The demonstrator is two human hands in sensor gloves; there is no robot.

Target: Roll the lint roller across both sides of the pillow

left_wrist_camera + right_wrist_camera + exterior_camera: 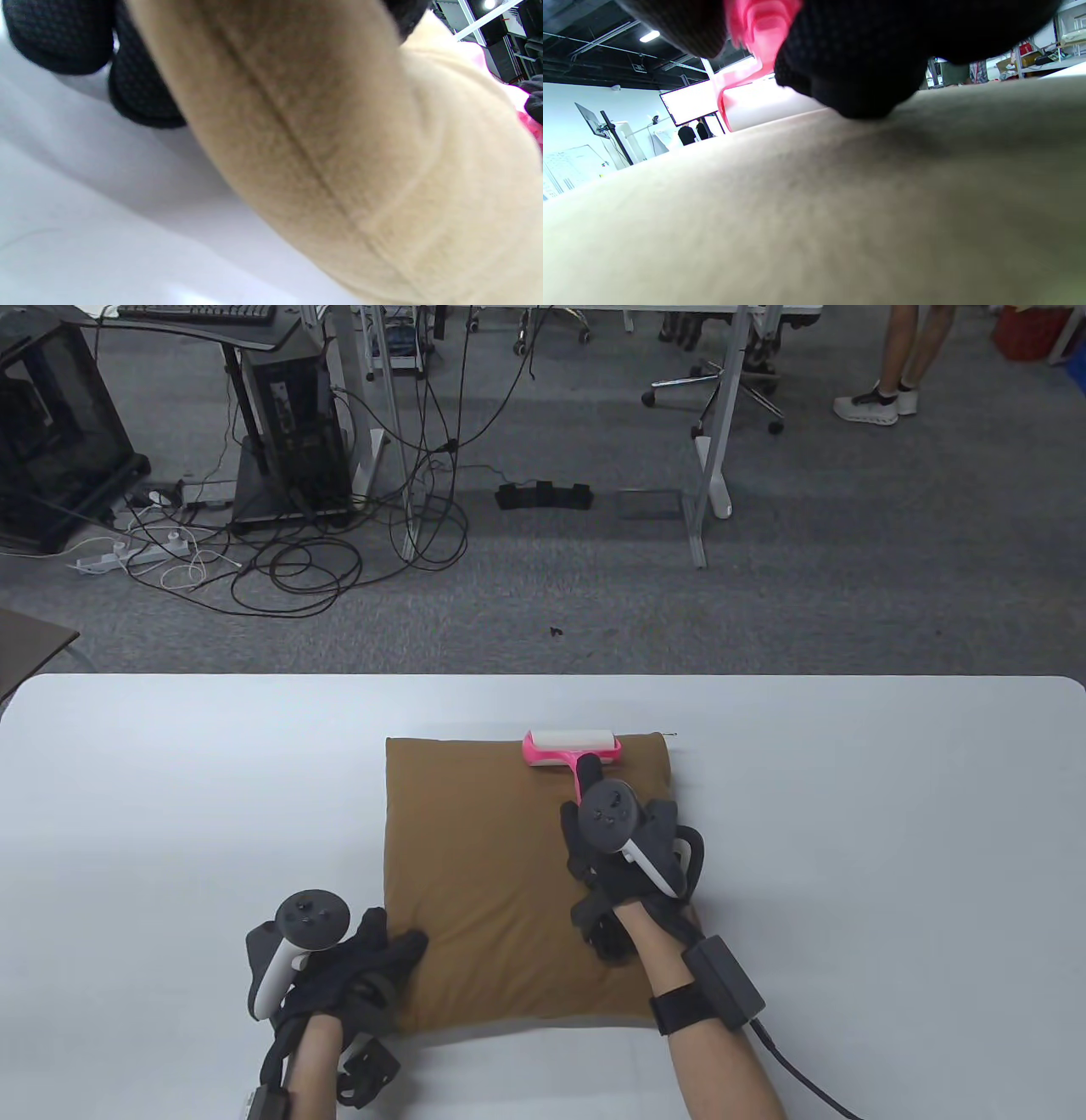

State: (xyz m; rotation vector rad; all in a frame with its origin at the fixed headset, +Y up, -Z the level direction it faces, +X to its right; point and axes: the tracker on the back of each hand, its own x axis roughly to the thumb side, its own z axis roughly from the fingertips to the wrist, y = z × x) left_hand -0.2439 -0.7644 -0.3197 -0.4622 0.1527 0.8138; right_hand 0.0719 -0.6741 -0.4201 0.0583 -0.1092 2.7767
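Note:
A brown square pillow (492, 874) lies flat on the white table (891, 831). My right hand (624, 848) grips the pink handle of the lint roller (573, 746), whose white roll rests on the pillow's far edge. In the right wrist view the pink handle (759, 25) sits between my gloved fingers (857, 55), just above the pillow (814, 203). My left hand (356, 959) rests on the pillow's near left corner, its fingers on the fabric. The left wrist view shows the pillow's seamed edge (339, 148) close up with fingertips (140, 97) beside it on the table.
The table's far edge (543, 676) runs just beyond the pillow. Bare white tabletop lies to the left (187, 797) and right of the pillow. The floor behind holds cables (297, 560), desk legs and a computer tower.

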